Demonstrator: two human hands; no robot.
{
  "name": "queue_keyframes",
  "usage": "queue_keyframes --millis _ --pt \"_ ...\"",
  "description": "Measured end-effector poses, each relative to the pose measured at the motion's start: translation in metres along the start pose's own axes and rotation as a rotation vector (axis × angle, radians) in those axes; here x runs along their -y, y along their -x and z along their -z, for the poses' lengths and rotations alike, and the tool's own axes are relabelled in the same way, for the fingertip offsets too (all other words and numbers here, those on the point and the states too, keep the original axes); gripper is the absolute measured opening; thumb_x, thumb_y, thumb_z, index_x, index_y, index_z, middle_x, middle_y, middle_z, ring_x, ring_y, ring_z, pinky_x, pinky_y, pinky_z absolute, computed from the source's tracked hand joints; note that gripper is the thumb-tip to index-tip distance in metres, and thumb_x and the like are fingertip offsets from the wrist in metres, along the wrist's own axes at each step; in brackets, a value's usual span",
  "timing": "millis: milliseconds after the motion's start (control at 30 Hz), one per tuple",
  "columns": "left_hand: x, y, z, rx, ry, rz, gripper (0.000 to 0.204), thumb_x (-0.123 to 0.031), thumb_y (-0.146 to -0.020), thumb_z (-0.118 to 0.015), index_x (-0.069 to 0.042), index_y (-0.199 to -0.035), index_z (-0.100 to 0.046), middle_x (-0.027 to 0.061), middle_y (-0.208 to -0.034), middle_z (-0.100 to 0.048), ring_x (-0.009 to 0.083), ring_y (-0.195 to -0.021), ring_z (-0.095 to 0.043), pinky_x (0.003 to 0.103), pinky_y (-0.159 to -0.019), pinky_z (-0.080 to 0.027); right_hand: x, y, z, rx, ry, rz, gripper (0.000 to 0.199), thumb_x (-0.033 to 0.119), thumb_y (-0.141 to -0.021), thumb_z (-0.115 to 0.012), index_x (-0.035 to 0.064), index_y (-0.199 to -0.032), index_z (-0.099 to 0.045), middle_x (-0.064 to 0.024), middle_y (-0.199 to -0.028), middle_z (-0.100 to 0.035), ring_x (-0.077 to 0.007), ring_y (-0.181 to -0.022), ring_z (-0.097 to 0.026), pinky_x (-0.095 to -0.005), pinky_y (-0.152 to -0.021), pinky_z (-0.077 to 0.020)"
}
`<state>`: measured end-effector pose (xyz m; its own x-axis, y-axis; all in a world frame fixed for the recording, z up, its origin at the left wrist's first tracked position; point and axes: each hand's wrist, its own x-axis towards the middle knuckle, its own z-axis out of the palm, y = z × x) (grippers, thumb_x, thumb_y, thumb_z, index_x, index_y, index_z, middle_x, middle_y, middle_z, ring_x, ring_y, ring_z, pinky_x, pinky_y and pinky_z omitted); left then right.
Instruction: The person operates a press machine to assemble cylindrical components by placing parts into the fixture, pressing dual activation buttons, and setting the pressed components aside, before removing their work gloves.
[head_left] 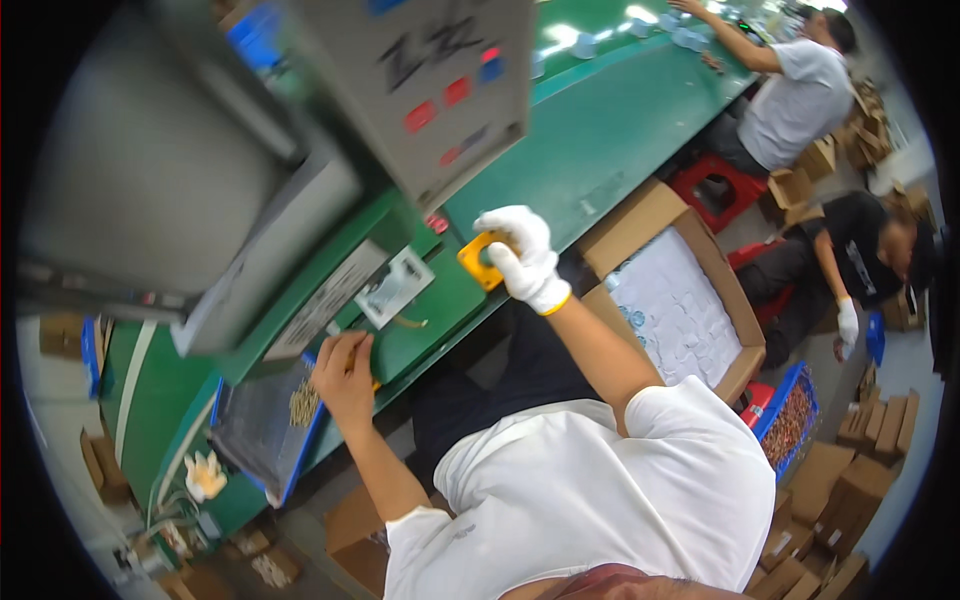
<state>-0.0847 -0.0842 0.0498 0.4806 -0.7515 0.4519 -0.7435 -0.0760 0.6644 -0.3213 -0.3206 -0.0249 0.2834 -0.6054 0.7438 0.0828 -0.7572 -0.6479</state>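
My right hand (522,258), in a white knit glove with a yellow cuff, grips a yellow square block (482,262) with rounded corners over the front edge of the green bench (590,180). A dark round spot shows in the block's middle, partly behind my fingers. My bare left hand (346,378) is beside the green machine base, its fingers bent and drawn together. Whatever those fingertips hold, if anything, is too small to tell. Just below that hand, a blue tray (262,440) carries a pile of small brass-coloured pieces (304,402).
A grey machine housing (430,90) with red and blue buttons rises ahead. An open carton (705,340) of white pieces stands to my right, near a blue crate (790,420) of small reddish parts. Two people sit at the right. A glove (205,476) lies at the left.
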Motion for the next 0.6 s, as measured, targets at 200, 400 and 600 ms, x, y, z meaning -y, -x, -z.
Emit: queue_keyframes --millis 200,400,600 --pt "0.004 -0.015 -0.004 -0.060 0.108 0.011 0.017 0.000 -0.085 -0.087 0.001 -0.100 -0.080 0.0133 -0.096 -0.081 0.0269 -0.088 -0.077 0.036 -0.085 -0.058 0.005 -0.004 0.004 -0.003 0.000 -0.040 0.027 0.020 -0.092 -0.073 0.0045 -0.114 -0.075 -0.0147 -0.108 -0.076 -0.0354 -0.098 -0.071 -0.0443 -0.088 -0.0577" --pt "-0.030 -0.060 0.015 0.022 0.075 -0.070 0.015 -0.001 -0.089 -0.087 0.004 -0.099 -0.079 0.0092 -0.094 -0.080 0.0155 -0.085 -0.072 0.029 -0.081 -0.056 0.005 -0.001 0.000 0.014 -0.089 -0.070 0.023 0.012 -0.093 -0.072 0.0029 -0.114 -0.074 -0.0146 -0.110 -0.075 -0.0317 -0.100 -0.072 -0.0412 -0.091 -0.0589" --pt "-0.035 -0.104 0.011 0.187 0.243 -0.004 0.020 -0.020 -0.089 -0.093 -0.006 -0.098 -0.083 -0.0011 -0.090 -0.078 0.0099 -0.080 -0.063 0.029 -0.076 -0.053 0.002 0.000 0.003 0.068 -0.092 -0.059 0.023 0.008 -0.092 -0.072 0.0020 -0.114 -0.074 -0.0152 -0.111 -0.075 -0.0307 -0.101 -0.072 -0.0402 -0.091 -0.0592"
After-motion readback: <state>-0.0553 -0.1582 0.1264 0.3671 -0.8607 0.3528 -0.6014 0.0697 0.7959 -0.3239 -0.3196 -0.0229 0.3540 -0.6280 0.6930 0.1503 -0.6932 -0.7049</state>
